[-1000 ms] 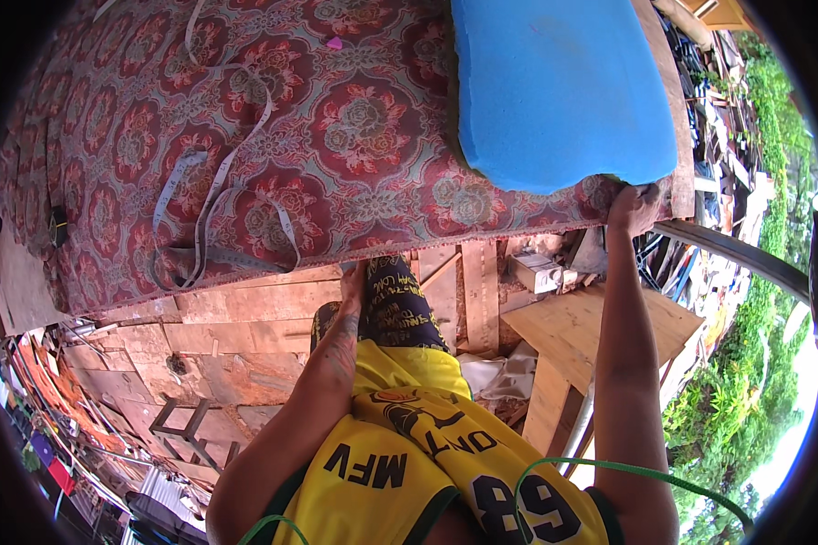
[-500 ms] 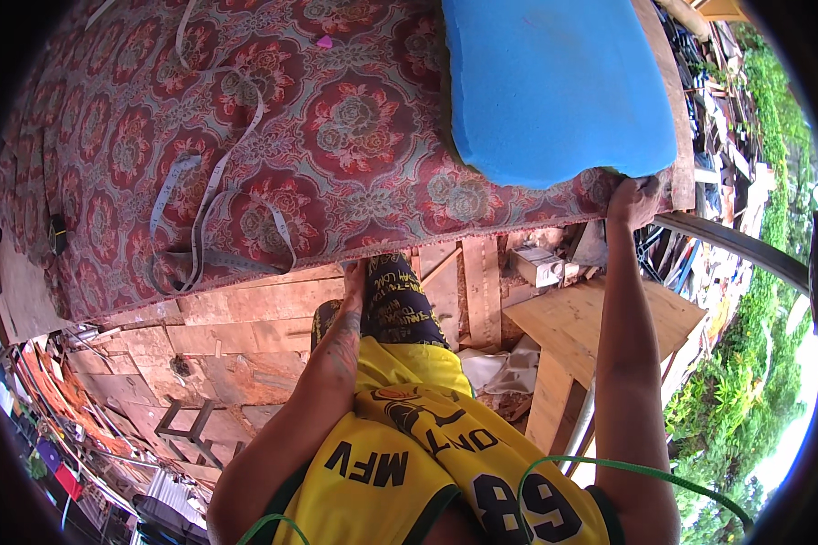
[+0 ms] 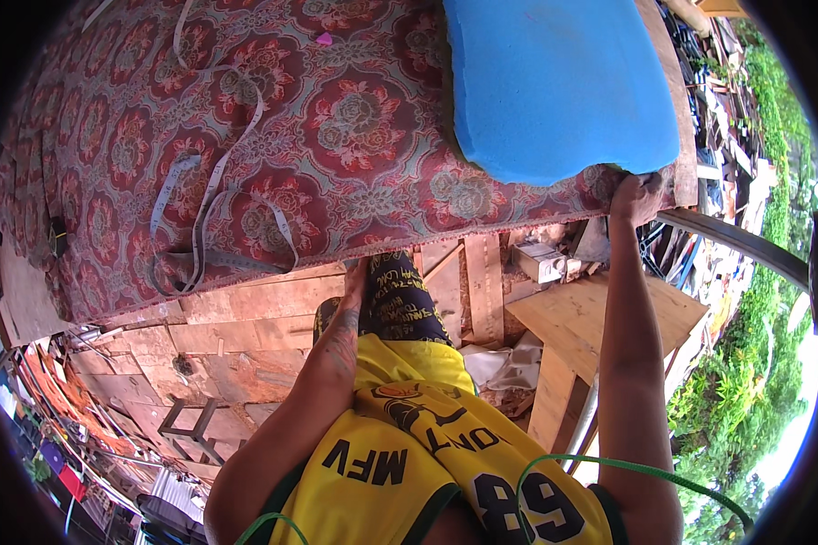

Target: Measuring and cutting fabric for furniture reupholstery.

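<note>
While the right hand (image 3: 636, 195) grips the near edge of the red patterned fabric (image 3: 336, 136) at its right corner, fingers curled shut on the cloth just below the blue foam slab (image 3: 559, 82), the left hand (image 3: 353, 277) reaches up to the same edge further left; its fingers are hidden behind the hem, so their state cannot be told. Fabric lies spread over the table, foam resting on its right part. A grey measuring tape (image 3: 214, 200) loops loosely across the cloth, left of centre. Wooden planks (image 3: 236, 318) and a low wooden bench (image 3: 600, 318) sit below the edge. Against the earlier frames: foam and fabric have shifted slightly left in view, the right hand has stayed clamped at the corner, the left hand has barely moved.
</note>
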Available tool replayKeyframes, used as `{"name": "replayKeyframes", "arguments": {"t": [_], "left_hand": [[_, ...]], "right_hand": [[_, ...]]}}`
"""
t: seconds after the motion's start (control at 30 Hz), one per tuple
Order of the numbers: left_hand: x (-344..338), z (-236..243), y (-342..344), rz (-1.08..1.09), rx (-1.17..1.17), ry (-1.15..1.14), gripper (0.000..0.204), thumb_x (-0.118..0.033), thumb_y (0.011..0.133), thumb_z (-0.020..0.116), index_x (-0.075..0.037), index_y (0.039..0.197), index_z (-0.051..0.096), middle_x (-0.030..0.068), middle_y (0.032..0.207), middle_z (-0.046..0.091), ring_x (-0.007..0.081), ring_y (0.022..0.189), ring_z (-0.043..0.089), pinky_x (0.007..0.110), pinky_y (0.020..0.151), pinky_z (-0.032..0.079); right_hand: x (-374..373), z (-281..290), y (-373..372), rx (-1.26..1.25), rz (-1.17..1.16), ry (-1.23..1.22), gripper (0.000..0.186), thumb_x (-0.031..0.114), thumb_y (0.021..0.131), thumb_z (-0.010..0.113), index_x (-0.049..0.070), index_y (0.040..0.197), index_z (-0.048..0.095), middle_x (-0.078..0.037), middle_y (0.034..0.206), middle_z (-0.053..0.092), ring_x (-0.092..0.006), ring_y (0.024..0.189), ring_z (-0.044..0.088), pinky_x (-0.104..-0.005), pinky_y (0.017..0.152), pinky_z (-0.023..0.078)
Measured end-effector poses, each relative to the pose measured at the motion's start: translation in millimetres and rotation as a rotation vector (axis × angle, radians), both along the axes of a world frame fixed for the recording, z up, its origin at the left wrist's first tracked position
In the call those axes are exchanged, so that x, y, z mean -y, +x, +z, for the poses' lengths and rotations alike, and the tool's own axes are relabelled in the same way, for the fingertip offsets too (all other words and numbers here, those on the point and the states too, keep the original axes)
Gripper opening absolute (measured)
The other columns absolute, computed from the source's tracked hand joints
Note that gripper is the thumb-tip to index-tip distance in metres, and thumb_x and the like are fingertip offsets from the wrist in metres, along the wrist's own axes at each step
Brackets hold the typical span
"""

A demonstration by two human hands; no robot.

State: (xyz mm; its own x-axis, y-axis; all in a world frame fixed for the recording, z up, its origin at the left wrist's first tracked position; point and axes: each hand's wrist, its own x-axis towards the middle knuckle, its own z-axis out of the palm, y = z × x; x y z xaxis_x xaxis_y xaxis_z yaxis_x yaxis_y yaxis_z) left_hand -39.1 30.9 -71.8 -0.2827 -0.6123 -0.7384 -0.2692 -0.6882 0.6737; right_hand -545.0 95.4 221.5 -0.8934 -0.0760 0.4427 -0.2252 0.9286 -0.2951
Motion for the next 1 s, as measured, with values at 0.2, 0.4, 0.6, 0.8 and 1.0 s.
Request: {"name": "replayKeyframes", "arguments": {"t": [0.2,0.4,0.6,0.8,1.0], "left_hand": [[7.5,-7.2,-1.5,-0.059,0.209,0.125,0.068,-0.059,0.097,0.059,0.006,0.114,0.071,0.0152,0.101,0.073,0.0201,0.093,0.064,0.034,0.084,0.048],[5.2,-7.7,0.4,-0.058,0.158,0.193,0.073,-0.062,0.097,0.057,0.007,0.119,0.069,0.0197,0.105,0.072,0.0242,0.099,0.064,0.037,0.089,0.048],[8.1,-15.0,-16.7,-0.05,0.167,0.188,0.074,-0.062,0.097,0.056,0.007,0.119,0.068,0.0203,0.106,0.072,0.0248,0.099,0.064,0.037,0.089,0.048],[4.9,-22.2,-4.4,-0.058,0.174,0.19,0.074,-0.062,0.096,0.056,0.008,0.119,0.068,0.0209,0.107,0.072,0.0254,0.1,0.064,0.038,0.09,0.048],[1.6,-28.3,-17.6,-0.048,0.181,0.191,0.075,-0.062,0.096,0.056,0.008,0.119,0.068,0.0214,0.107,0.072,0.0259,0.1,0.065,0.038,0.09,0.048]], "right_hand": [[9.3,2.1,7.1,-0.011,0.008,0.011,0.044,0.034,0.095,0.042,0.005,0.115,0.069,-0.018,0.117,0.068,-0.0397,0.112,0.061,-0.0524,0.098,0.043],[3.2,-0.6,0.7,-0.012,-0.006,0.011,0.045,0.034,0.096,0.042,0.006,0.117,0.069,-0.018,0.118,0.068,-0.0393,0.113,0.061,-0.0527,0.099,0.042],[4.5,-3.4,-0.2,-0.021,0.013,0.007,0.045,0.035,0.095,0.042,0.006,0.117,0.069,-0.017,0.119,0.068,-0.0383,0.114,0.061,-0.0527,0.099,0.042],[2.9,0.5,4.3,-0.005,-0.008,0.0,0.046,0.036,0.095,0.041,0.006,0.117,0.069,-0.017,0.12,0.068,-0.0378,0.114,0.061,-0.0533,0.098,0.042],[2.5,-4.8,0.3,-0.048,0.007,0.005,0.046,0.036,0.095,0.041,0.007,0.117,0.068,-0.016,0.119,0.069,-0.0381,0.113,0.061,-0.0538,0.097,0.042]]}}
